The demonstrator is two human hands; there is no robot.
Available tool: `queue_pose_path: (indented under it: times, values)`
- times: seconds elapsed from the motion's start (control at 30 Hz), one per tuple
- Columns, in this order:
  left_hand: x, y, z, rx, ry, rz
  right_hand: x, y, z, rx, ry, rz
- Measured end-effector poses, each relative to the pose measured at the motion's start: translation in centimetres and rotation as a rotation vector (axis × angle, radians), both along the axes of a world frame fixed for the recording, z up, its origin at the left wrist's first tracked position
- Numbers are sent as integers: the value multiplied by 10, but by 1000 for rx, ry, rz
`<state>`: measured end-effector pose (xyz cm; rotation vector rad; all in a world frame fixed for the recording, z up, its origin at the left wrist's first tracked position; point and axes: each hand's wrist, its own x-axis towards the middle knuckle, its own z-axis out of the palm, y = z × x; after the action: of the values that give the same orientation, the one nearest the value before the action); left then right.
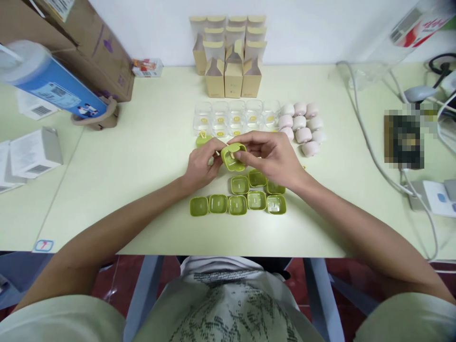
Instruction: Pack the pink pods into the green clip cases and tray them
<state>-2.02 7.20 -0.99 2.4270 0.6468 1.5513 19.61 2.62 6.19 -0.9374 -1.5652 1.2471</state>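
Both hands hold one small green plastic cup (pixel 233 161) above the table, its open side tilted toward me. My left hand (pixel 204 164) pinches the cup's left edge. My right hand (pixel 272 154) grips it from the right, with the thumb reaching into its opening. A small pale piece shows near that thumb, too small to name. Below the hands, several like green cups (pixel 218 204) sit in uneven rows, open side up. Just behind my left fingers lies a green part with a yellow loop (pixel 203 138), partly hidden.
Clear plastic cups (pixel 220 111) with yellow labels stand in rows beyond my hands, beside several pale pink and white rounded pieces (pixel 303 135). Open cardboard boxes (pixel 234 80) stand by the wall. A white cable (pixel 366 137) crosses the right side; a blue canister (pixel 59 85) is left.
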Motion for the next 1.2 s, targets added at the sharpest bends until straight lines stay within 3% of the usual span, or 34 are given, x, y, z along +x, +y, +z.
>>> queue_pose_path:
  times: [0.47, 0.63, 0.97, 1.2]
  values:
    - [-1, -4, 9, -4, 55, -92, 1, -5, 5, -159, 52, 32]
    - [-2, -6, 7, -38, 112, -57, 0, -5, 8, -200, 57, 59]
    - [0, -5, 7, 84, 123, -121, -4, -5, 2, -16, -151, 13]
    - [1, -6, 8, 67, 108, -89, -4, -7, 4, -63, -100, -41]
